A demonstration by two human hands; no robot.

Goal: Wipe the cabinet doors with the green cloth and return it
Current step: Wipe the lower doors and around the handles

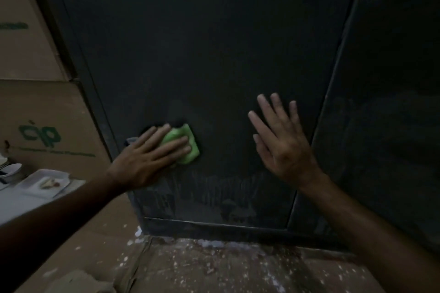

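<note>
A dark cabinet door (214,54) fills the middle of the view, with a second dark door (385,102) to its right. My left hand (147,157) presses the bunched green cloth (188,147) flat against the lower left part of the middle door, fingers straight over it. My right hand (283,143) lies flat on the same door, lower right, fingers spread, holding nothing. Streaky marks show on the door below both hands.
Cardboard boxes (42,126) with green print stand stacked to the left of the cabinet. Below them, at the left edge, white dishes (45,183) sit on a pale surface. The speckled floor (238,269) runs along the cabinet's base.
</note>
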